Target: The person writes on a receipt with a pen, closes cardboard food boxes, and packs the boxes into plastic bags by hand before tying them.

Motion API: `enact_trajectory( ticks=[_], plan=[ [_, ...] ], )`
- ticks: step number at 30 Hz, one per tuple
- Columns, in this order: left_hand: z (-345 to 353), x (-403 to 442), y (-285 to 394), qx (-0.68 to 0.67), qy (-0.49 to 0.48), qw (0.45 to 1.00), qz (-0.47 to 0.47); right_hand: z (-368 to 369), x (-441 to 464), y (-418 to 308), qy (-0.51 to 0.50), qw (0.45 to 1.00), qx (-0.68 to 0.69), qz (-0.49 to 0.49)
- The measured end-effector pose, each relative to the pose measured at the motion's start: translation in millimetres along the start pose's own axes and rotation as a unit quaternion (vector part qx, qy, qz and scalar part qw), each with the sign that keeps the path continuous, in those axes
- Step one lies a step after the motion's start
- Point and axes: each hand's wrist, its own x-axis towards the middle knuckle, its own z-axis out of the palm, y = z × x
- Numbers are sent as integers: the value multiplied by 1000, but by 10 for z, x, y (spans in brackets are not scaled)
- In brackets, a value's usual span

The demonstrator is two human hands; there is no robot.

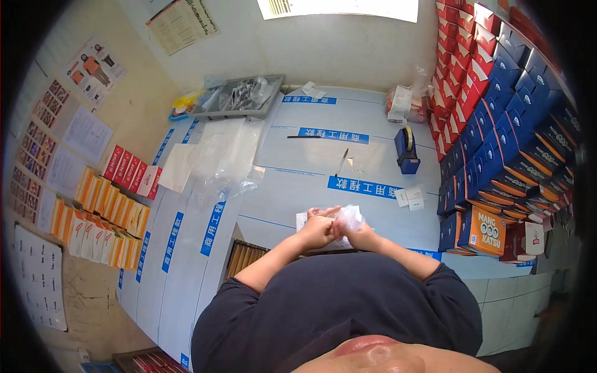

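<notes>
Near the front edge of the table, close to my body, both hands are together at a crumpled clear plastic bag (350, 216). My left hand (318, 228) is at its left side with fingers bent against it. From the right, my right hand (362, 236) grips the same plastic, its fingers partly hidden and slightly blurred. What lies inside the plastic, if anything, I cannot make out. A white printed sheet or packet (301, 220) shows beneath and beside my hands.
A blue tape dispenser (407, 152), a pen (341, 161) and small white labels (411, 198) lie ahead. Flat plastic bags (227, 149) and a grey tray (239, 97) are at the left. Red and blue boxes (497, 130) stack high at the right; yellow boxes (112, 208) stand far left.
</notes>
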Motion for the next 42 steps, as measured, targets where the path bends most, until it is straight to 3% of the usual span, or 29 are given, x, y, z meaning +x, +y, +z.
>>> enact_trajectory(
  ticks=[5, 7, 8, 9, 11, 13, 19, 21, 22, 23, 24, 27, 29, 35, 42],
  plan=[
    [-72, -47, -17, -87, -27, 996, -1, -182, -81, -26, 10, 989, 52, 136],
    [-75, -22, -11, -80, -58, 995, -3, -265, -99, -92, -115, 984, -132, -17],
    [-80, -13, -9, -80, -57, 995, -2, -332, -56, -102, -178, 938, -279, -102],
    [-93, -10, -11, -84, -70, 994, -5, -345, -45, -126, -178, 938, -280, -102],
    [-112, -10, -24, -84, -82, 993, -7, -350, -24, -177, -295, 851, -416, -129],
    [-100, -4, -33, -76, -83, 994, -5, -364, -49, -46, -292, 833, -445, -149],
    [-98, -17, -35, -63, -63, 996, 20, -314, -114, 138, -232, 818, -482, -211],
    [-77, -46, -63, -85, -50, 995, 19, -281, -127, 268, -161, 866, -427, -206],
    [-64, -60, -76, -109, -36, 993, 17, -265, -154, 314, -158, 865, -429, -208],
    [-46, -80, -79, -106, -35, 994, 19, -218, -168, 319, -122, 894, -403, -156],
    [-16, -117, -77, -75, -9, 997, 10, -179, -191, 329, -85, 918, -374, -103],
    [96, -226, 10, -20, 76, 997, 8, -111, -210, 527, -27, 916, -393, -70],
    [136, -274, 57, -37, 199, 979, 5, -123, -201, 573, -19, 923, -379, -72],
    [180, -285, -23, -148, 230, 960, -58, -82, -157, 463, 38, 932, -352, -79],
    [139, -244, 35, -130, 215, 966, -57, -31, -162, 340, 87, 958, -258, -88]
  ],
)
